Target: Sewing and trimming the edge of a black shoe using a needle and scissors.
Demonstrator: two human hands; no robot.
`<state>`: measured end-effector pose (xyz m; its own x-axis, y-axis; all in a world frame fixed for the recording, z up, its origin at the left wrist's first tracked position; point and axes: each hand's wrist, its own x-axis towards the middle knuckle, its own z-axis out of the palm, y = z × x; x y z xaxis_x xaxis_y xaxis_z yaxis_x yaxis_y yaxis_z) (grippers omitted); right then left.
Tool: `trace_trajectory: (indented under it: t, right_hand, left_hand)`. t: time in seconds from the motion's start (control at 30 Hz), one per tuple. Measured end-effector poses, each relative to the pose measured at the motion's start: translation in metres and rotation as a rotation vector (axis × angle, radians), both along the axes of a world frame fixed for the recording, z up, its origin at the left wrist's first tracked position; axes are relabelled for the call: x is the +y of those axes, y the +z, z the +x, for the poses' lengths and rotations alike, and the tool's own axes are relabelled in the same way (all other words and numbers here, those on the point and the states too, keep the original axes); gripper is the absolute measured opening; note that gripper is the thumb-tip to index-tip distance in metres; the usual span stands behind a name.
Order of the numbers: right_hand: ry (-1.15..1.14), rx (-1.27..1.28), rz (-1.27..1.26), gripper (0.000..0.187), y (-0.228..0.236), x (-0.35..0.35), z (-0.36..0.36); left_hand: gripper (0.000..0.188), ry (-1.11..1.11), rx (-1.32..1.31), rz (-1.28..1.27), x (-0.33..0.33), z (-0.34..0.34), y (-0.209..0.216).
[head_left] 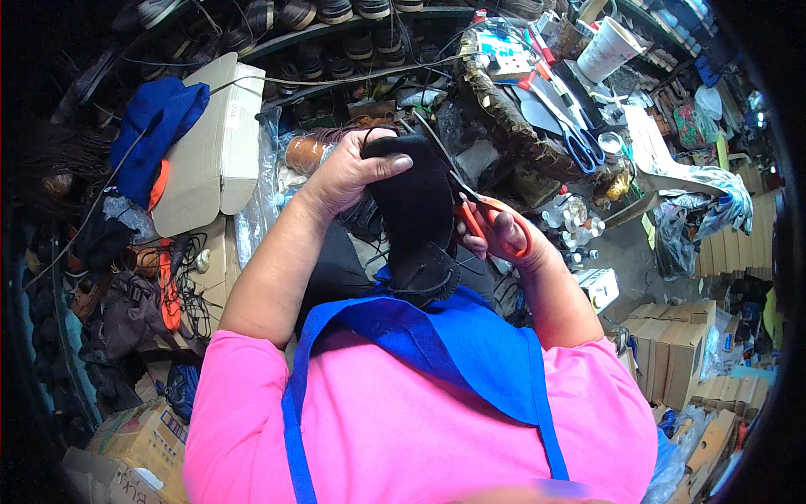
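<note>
My left hand (pixel 365 172) is closed on the far end of a black shoe (pixel 413 206), thumb lying across its dark, flat surface. Thin cords and a row of stitching show at the shoe's near end, just above my lap. In my right hand (pixel 508 235) is a pair of scissors (pixel 525 244) with orange handles, fingers through the loops. Their blades point away from me and lie along the shoe's right edge. Two blade tips show beyond the shoe's far end; whether material is between the blades I cannot tell.
A blue apron (pixel 470 344) covers my lap. Ahead to the right, a cluttered round work stand (pixel 495 118) bears blue-handled scissors (pixel 583 149) and a white cup (pixel 609 50). An open cardboard box (pixel 210 155) stands at left. Shoes (pixel 336 10) line the back shelf; cartons (pixel 672 349) are stacked right.
</note>
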<state>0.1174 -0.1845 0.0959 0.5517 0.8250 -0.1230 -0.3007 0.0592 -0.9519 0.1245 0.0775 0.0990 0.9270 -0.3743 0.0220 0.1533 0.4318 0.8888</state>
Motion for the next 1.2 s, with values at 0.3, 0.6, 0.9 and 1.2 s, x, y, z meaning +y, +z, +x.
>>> trace_trajectory:
  t: [0.3, 0.6, 0.9, 1.2]
  right_hand:
    - [-0.015, -0.071, -0.013, 0.084, 0.004, 0.000, 0.004]
    - [-0.034, 0.159, 0.137, 0.088, -0.020, 0.002, -0.008]
    - [-0.036, 0.098, 0.056, 0.087, -0.010, 0.002, -0.010]
    - [0.008, 0.058, -0.083, 0.063, -0.005, -0.009, -0.004]
  left_hand:
    - [0.024, 0.011, -0.055, 0.188, 0.009, 0.004, 0.018]
    - [0.018, -0.027, -0.131, 0.152, 0.009, 0.005, 0.005]
    - [0.021, -0.053, -0.191, 0.191, 0.010, 0.006, 0.006]
    - [0.019, -0.142, -0.280, 0.364, 0.014, 0.005, 0.016]
